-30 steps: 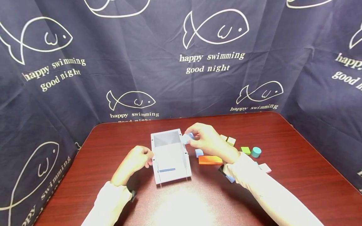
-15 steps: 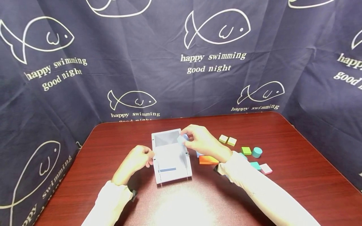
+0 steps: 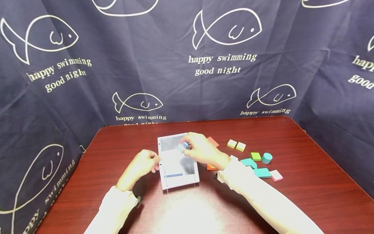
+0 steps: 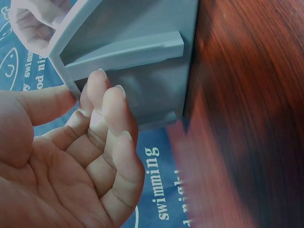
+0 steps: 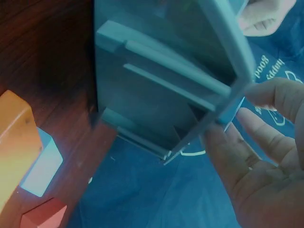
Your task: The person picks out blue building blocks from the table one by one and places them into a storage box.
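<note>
A pale grey-white open box (image 3: 179,186) stands on the table between the hands. My left hand (image 3: 143,162) pinches its left rim between thumb and index finger; the other fingers curl loosely beside the wall in the left wrist view. My right hand (image 3: 201,148) reaches over the right rim and pinches a light blue block (image 3: 183,147) above the inside of the box. In the right wrist view the fingers (image 5: 268,133) are partly behind the rim, which hides most of the block. A blue strip (image 3: 173,175) shows inside the box at its near end.
Right of the box lie a red block (image 3: 212,142), an orange block (image 3: 211,167), two cream-topped blocks (image 3: 232,143), a green block (image 3: 255,156), a teal cylinder (image 3: 267,158), teal blocks (image 3: 262,173) and a pink-edged block (image 3: 276,175). A patterned curtain (image 3: 175,65) surrounds the table.
My right hand has carried the light blue block leftward from outside the right rim to over the box. The red block behind the hand has come into view. My left hand stays at the rim.
</note>
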Tool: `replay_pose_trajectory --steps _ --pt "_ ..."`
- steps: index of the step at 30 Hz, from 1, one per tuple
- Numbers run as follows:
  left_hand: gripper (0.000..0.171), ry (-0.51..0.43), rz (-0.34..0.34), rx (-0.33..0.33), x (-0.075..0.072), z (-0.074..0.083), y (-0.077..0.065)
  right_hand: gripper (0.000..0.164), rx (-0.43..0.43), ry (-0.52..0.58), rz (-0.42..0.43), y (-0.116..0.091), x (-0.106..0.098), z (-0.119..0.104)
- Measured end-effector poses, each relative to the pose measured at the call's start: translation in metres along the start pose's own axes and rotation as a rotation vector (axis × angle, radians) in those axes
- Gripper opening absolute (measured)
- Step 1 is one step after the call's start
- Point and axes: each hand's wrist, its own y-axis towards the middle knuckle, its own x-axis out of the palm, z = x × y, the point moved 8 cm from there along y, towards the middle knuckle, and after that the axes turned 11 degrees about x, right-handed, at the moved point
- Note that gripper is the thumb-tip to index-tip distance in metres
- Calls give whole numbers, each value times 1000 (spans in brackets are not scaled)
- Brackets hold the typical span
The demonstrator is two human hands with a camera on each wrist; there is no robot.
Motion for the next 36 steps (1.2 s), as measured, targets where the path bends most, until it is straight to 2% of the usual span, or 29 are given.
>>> replay_pose_trajectory --steps 4,8,14,18,25,31,36 --pt "22 1 4 -5 0 0 0 24 -75 -89 7 5 10 -8" --pt "21 -2 -2 -9 1 0 0 24 -103 -146 -28 11 24 -13" --pt "21 -8 1 -9 0 -1 0 23 -109 -187 -69 19 41 -16" --pt "21 -1 2 -7 -1 -1 1 23 -83 -212 -99 22 52 -14" --pt "21 -19 12 -17 -2 1 2 23 -61 -267 -106 20 57 -18" --pt "20 -18 9 -24 -2 1 1 16 -79 -380 -103 17 62 -21" --pt "20 -24 7 -22 -1 1 0 20 -81 -484 -107 15 69 -21"
